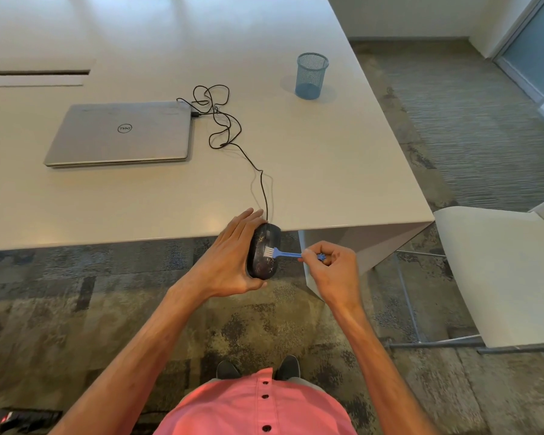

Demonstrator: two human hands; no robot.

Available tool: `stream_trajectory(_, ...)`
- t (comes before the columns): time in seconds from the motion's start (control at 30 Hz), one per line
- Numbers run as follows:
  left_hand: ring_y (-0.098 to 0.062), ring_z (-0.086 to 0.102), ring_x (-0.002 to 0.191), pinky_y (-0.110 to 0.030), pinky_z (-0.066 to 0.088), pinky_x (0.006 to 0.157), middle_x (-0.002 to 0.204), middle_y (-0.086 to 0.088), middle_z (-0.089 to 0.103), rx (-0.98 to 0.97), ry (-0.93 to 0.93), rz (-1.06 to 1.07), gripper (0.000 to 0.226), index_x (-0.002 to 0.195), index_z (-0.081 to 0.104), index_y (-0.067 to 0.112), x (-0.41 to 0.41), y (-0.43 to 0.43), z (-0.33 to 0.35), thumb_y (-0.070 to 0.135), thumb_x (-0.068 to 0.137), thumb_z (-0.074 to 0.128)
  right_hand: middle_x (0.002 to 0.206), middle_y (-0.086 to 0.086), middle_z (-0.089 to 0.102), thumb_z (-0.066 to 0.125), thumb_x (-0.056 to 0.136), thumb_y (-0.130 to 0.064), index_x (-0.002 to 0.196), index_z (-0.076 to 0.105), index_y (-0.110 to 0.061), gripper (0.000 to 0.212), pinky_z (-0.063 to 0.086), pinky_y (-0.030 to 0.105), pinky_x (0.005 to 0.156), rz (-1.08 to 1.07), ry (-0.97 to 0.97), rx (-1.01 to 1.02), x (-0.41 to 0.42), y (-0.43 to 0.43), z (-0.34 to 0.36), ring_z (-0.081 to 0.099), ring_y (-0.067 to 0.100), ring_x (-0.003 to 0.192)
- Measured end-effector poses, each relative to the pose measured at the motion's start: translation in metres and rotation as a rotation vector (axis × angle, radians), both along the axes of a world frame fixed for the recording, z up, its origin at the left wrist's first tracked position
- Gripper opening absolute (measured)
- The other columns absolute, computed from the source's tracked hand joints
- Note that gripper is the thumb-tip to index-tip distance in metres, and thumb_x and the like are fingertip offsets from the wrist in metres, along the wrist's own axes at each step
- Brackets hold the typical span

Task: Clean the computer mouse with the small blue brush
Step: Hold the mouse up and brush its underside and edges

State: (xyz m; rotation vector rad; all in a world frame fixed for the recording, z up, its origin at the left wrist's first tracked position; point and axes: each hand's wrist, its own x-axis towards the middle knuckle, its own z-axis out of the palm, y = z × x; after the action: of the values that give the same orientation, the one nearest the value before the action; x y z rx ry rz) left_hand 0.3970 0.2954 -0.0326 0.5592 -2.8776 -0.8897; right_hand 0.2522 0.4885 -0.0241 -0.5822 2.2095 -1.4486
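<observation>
Standing at the near edge of the table [343,171], the person cups the black mouse [262,252] in the left hand [230,259], fingers wrapped round its far side, holding it in the air just off that edge. The right hand [333,271] pinches the handle of the blue brush [285,254], whose white bristles touch the mouse's speckled top (dust, by the look of it). The mouse's cord [223,120] loops back across the table to a closed laptop [123,133]; a blue mesh cup [311,76] stands farther back on the table.
</observation>
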Motion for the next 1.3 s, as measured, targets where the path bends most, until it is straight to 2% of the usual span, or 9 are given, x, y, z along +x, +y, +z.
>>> stream_trajectory(0.07,-0.012,-0.002,0.176,-0.039,0.009,0.143,0.187,0.004,0.015,0.000,0.001,0.002,0.136,0.176,0.021,0.018,0.001,-0.001,0.000,0.058,0.072,0.099,0.047,-0.017,0.053,0.075,0.099,-0.017,0.078,0.079,-0.021,0.022,0.029,0.012,0.045,-0.029,0.004,0.026,-0.001,0.003,-0.004,0.037,0.003,0.041)
stream_trajectory(0.2,-0.012,-0.001,0.176,-0.039,0.010,0.143,0.187,0.004,0.015,0.012,-0.002,0.016,0.137,0.176,0.020,0.018,0.002,-0.001,-0.001,0.057,0.072,0.100,0.049,-0.015,0.054,0.075,0.099,-0.018,0.075,0.077,-0.024,0.025,0.031,0.015,0.045,-0.068,0.032,0.077,-0.006,0.009,-0.007,0.037,0.003,0.044)
stream_trajectory(0.37,-0.011,-0.002,0.175,-0.034,0.005,0.141,0.187,0.003,0.015,0.023,0.002,0.020,0.137,0.177,0.020,0.017,0.000,-0.002,-0.002,0.057,0.073,0.099,0.051,-0.017,0.052,0.075,0.101,-0.019,0.081,0.079,-0.022,0.021,0.029,0.013,0.046,-0.023,0.036,-0.063,-0.001,0.007,0.000,0.038,0.002,0.044)
stream_trajectory(0.5,-0.010,-0.002,0.175,-0.033,0.005,0.140,0.187,0.003,0.015,0.039,0.010,0.026,0.136,0.177,0.021,0.018,-0.002,-0.004,-0.003,0.057,0.073,0.099,0.054,-0.013,0.054,0.075,0.101,-0.016,0.078,0.078,-0.022,0.023,0.031,0.016,0.048,0.030,0.025,-0.073,0.007,0.002,-0.001,0.037,0.003,0.047)
stream_trajectory(0.7,-0.011,-0.001,0.175,-0.033,0.006,0.139,0.187,0.003,0.016,0.046,0.019,0.040,0.138,0.176,0.021,0.020,-0.002,-0.007,-0.005,0.060,0.071,0.101,0.053,-0.001,0.057,0.074,0.099,-0.021,0.074,0.075,-0.027,0.026,0.032,0.022,0.047,-0.067,0.090,0.026,0.007,0.015,-0.008,0.039,0.004,0.046)
stream_trajectory(0.97,-0.010,-0.002,0.175,-0.038,0.008,0.141,0.187,0.003,0.016,0.035,0.023,0.033,0.135,0.175,0.021,0.021,-0.005,-0.010,-0.006,0.062,0.072,0.098,0.054,-0.016,0.054,0.075,0.102,-0.019,0.081,0.079,-0.024,0.022,0.031,0.015,0.047,-0.013,0.041,-0.121,0.017,0.009,-0.002,0.039,0.002,0.047)
stream_trajectory(1.1,-0.011,0.001,0.175,-0.036,0.009,0.140,0.186,0.004,0.018,0.044,0.029,0.051,0.135,0.175,0.023,0.022,-0.004,-0.013,-0.004,0.062,0.071,0.100,0.054,-0.012,0.054,0.074,0.103,-0.020,0.082,0.078,-0.026,0.022,0.033,0.020,0.046,0.005,0.017,-0.082,0.019,0.006,-0.008,0.040,0.004,0.048)
stream_trajectory(1.23,-0.013,0.003,0.175,-0.038,0.010,0.141,0.186,0.003,0.019,0.040,0.023,0.061,0.136,0.174,0.023,0.023,-0.003,-0.017,-0.006,0.061,0.070,0.100,0.057,0.004,0.060,0.075,0.101,-0.019,0.076,0.076,-0.025,0.025,0.031,0.017,0.045,-0.055,0.091,0.001,0.014,0.010,-0.012,0.041,0.005,0.047)
stream_trajectory(1.3,-0.014,0.003,0.175,-0.040,0.011,0.141,0.185,0.004,0.019,0.051,0.024,0.065,0.136,0.174,0.023,0.024,-0.001,-0.019,-0.007,0.064,0.069,0.098,0.055,0.001,0.057,0.075,0.101,-0.017,0.078,0.076,-0.022,0.024,0.031,0.016,0.045,-0.076,0.075,-0.009,0.012,0.012,-0.012,0.040,0.004,0.046)
